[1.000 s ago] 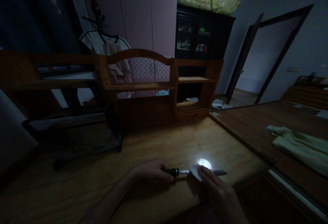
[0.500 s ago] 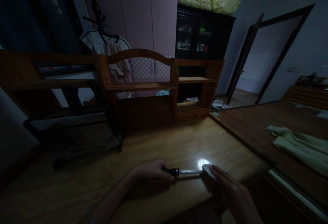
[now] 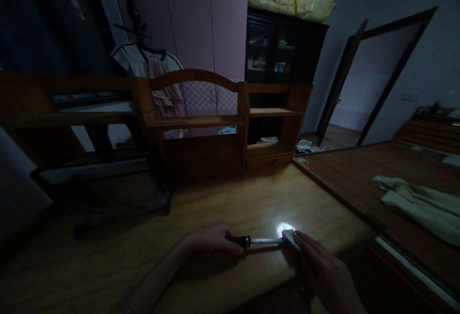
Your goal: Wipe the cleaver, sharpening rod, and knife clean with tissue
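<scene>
In the dim room my left hand (image 3: 212, 242) is closed around the dark handle of a slim tool (image 3: 257, 241) that lies across the wooden desk (image 3: 201, 208); its metal shaft points right. My right hand (image 3: 319, 268) pinches a small white piece (image 3: 289, 238) against the far end of the shaft. A bright spot of light (image 3: 285, 228) falls on the desk right behind the white piece.
A wooden shelf unit (image 3: 201, 117) stands at the back of the desk. A dark bag or cloth (image 3: 108, 199) lies at the left. A light green cloth (image 3: 420, 204) rests on the dark surface to the right. Beyond are a black cabinet (image 3: 283, 46) and an open doorway (image 3: 373, 79).
My right hand slid the white piece to the right along the shaft, from the middle to its far end, then held there. My left hand stayed on the handle.
</scene>
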A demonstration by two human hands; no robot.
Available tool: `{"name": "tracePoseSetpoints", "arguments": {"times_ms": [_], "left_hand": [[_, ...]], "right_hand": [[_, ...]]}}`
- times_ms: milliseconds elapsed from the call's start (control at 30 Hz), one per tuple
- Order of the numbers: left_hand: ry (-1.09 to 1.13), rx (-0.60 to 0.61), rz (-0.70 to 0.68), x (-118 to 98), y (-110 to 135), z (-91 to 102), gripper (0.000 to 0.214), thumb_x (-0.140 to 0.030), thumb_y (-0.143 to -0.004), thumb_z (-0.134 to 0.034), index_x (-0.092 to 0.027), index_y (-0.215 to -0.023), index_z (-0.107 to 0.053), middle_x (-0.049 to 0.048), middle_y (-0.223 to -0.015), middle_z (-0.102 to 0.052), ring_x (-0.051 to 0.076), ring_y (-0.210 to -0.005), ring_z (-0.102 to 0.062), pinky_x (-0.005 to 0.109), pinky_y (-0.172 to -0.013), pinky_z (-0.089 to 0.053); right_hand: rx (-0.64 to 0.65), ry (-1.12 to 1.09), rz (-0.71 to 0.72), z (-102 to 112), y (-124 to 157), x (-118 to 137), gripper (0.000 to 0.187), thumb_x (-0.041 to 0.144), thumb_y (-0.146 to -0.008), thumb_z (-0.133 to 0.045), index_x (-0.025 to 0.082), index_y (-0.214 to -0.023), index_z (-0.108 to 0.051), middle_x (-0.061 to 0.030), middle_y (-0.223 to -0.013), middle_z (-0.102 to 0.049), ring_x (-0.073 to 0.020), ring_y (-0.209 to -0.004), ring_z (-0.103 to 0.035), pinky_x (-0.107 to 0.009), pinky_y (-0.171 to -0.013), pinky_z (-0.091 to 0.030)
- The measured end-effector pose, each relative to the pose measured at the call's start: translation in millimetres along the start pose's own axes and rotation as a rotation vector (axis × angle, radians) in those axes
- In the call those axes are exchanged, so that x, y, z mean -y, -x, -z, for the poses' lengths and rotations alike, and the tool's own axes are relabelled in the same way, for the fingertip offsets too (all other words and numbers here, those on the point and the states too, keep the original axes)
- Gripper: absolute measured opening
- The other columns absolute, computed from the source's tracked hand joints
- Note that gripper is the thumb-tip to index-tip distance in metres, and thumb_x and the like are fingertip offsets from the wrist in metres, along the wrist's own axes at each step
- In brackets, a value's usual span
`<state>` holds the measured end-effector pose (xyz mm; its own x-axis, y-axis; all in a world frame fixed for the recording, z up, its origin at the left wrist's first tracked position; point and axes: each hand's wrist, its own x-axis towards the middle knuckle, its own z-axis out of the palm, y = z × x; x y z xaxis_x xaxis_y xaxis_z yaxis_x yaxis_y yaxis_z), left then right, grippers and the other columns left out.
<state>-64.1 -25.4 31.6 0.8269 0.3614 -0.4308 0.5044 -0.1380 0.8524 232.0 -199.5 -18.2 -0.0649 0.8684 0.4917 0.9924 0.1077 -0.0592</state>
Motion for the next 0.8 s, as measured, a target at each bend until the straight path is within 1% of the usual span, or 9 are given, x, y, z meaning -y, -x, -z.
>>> {"name": "tracePoseSetpoints", "arguments": {"times_ms": [100, 200, 300, 600, 700, 800], "left_hand": [[-0.005, 0.0, -0.006, -0.9, 0.5, -0.6, 0.049, -0.058, -0.073, -0.066, -0.014, -0.092, -0.073, -0.0045, -0.051, -0.046, 0.006, -0.037, -0.035, 0.018, -0.033, -0.025], [0.008, 0.007, -0.021, -1.5, 0.4, -0.9, 0.048, -0.057, -0.073, -0.066, -0.015, -0.095, -0.073, -0.0048, -0.05, -0.045, 0.006, -0.037, -0.034, 0.018, -0.034, -0.025], [0.014, -0.003, -0.016, -1.4, 0.1, -1.2, 0.046, -0.056, -0.072, -0.067, -0.015, -0.093, -0.073, -0.0054, -0.049, -0.044, 0.005, -0.036, -0.033, 0.018, -0.034, -0.024], [0.012, 0.008, 0.005, -2.3, 1.3, 0.0, 0.047, -0.057, -0.071, -0.068, -0.014, -0.092, -0.073, -0.0055, -0.05, -0.045, 0.006, -0.036, -0.034, 0.019, -0.033, -0.022], [0.011, -0.007, 0.014, -3.3, 1.6, -0.4, 0.048, -0.057, -0.071, -0.069, -0.014, -0.091, -0.073, -0.0057, -0.049, -0.044, 0.006, -0.035, -0.034, 0.018, -0.033, -0.023], [0.006, -0.002, 0.01, -4.2, 2.0, -0.9, 0.047, -0.057, -0.072, -0.068, -0.014, -0.091, -0.073, -0.0056, -0.049, -0.045, 0.006, -0.035, -0.034, 0.018, -0.033, -0.025]], "right_hand": [[0.003, 0.013, 0.002, -0.4, 0.6, -0.7, 0.04, 0.02, -0.094, -0.036, 0.023, -0.13, -0.053, -0.0069, -0.129, -0.058, -0.0201, -0.11, -0.061, -0.031, -0.084, -0.057], [-0.009, 0.019, 0.016, -2.6, 2.1, -1.8, 0.04, 0.019, -0.093, -0.037, 0.023, -0.13, -0.053, -0.0064, -0.13, -0.058, -0.02, -0.111, -0.061, -0.032, -0.087, -0.056], [-0.013, 0.008, 0.022, -3.8, 2.9, -1.2, 0.04, 0.017, -0.093, -0.038, 0.022, -0.129, -0.054, -0.0067, -0.13, -0.057, -0.0196, -0.112, -0.06, -0.031, -0.089, -0.054], [-0.017, -0.024, -0.006, 1.4, -1.3, 5.4, 0.042, 0.016, -0.091, -0.039, 0.024, -0.128, -0.055, -0.0061, -0.129, -0.059, -0.0205, -0.11, -0.062, -0.031, -0.087, -0.056], [0.01, -0.011, -0.007, 3.5, -1.6, 7.1, 0.042, 0.017, -0.091, -0.038, 0.023, -0.129, -0.055, -0.0073, -0.13, -0.058, -0.0222, -0.112, -0.06, -0.034, -0.087, -0.056], [0.032, 0.006, -0.004, 3.7, -0.2, 8.1, 0.041, 0.018, -0.092, -0.038, 0.022, -0.13, -0.054, -0.009, -0.132, -0.056, -0.0242, -0.116, -0.057, -0.039, -0.091, -0.054]]}}
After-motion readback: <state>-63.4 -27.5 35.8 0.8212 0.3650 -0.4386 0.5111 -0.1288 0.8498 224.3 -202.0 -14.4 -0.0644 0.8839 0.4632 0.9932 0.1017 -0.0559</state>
